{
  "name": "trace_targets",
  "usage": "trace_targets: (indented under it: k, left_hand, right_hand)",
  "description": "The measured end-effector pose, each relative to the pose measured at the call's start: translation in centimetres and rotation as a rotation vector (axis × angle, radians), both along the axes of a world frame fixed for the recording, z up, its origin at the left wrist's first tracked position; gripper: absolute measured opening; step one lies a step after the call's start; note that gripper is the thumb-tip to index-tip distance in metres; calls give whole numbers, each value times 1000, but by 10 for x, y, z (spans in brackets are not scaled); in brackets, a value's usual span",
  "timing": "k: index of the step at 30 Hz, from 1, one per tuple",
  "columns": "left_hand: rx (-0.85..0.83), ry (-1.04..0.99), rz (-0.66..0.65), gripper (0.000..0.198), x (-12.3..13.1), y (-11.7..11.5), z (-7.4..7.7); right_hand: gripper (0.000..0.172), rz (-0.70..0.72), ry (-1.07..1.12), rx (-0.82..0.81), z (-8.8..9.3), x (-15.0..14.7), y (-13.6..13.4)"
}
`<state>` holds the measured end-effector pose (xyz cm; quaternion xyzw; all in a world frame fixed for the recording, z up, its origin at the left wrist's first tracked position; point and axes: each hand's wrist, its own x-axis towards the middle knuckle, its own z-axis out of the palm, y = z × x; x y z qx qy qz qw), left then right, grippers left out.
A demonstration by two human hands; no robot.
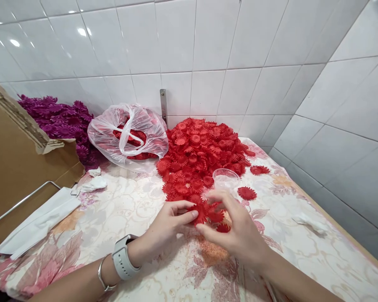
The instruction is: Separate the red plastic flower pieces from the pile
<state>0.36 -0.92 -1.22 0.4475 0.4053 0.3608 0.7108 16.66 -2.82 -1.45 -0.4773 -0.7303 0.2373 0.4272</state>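
My left hand (175, 218) pinches a red artificial flower (202, 212) with many narrow petals between thumb and fingers. My right hand (234, 224) curves around the flower's right side, thumb and forefinger apart; whether its other fingertips touch the petals is hidden. Just behind both hands rises a large heap of red flowers (201, 147), spilling forward toward them. Under the right hand, another bit of red flower (223, 227) shows on the cloth. A clear round plastic dish (226, 178) stands at the heap's front edge. One loose red flower (247, 193) lies right of the dish.
A translucent plastic bag (129, 136) with red flowers sits left of the heap. Purple flowers (59, 119) are piled behind a cardboard box (22, 159) at the left. White crumpled scraps (94, 183) lie on the floral tablecloth (126, 209). Tiled walls (214, 37) close off the back and right.
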Motion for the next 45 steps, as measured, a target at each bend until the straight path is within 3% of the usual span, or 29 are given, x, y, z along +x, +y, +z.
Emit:
trace_targets:
  k: [2, 5, 7, 13, 19, 23, 28, 33, 35, 40, 45]
  left_hand:
    - [39, 32, 4, 23, -1, 2, -2]
    - [158, 120, -39, 22, -3, 4, -6]
    - [268, 199, -23, 20, -4, 4, -7]
    - [593, 444, 76, 11, -7, 3, -4]
    - [793, 521, 36, 7, -7, 2, -1]
    - [785, 507, 26, 11, -7, 1, -2]
    - [753, 487, 9, 12, -6, 0, -1]
    - [679, 420, -105, 12, -5, -1, 0]
    - [628, 382, -123, 10, -6, 0, 1]
    - [379, 268, -18, 8, -9, 7, 1]
    - [396, 337, 199, 13, -18, 19, 4]
  right_hand:
    - [43, 36, 150, -284, 5, 3, 2]
    - [29, 226, 297, -555, 6, 5, 4]
    - [24, 267, 335, -589, 3, 4, 6]
    - [18, 39, 534, -635, -4, 4, 10]
    - [16, 151, 781, -737, -3, 3, 7]
    - [17, 193, 738, -733, -4, 3, 7]
    - [23, 112, 638, -708, -5, 1, 7]
    - [44, -3, 593, -630, -7, -4, 3]
    - [44, 16, 579, -634, -8, -4, 3]
    - [28, 142, 560, -626, -5, 4, 7]
    - [26, 66, 567, -608, -3, 11, 9]
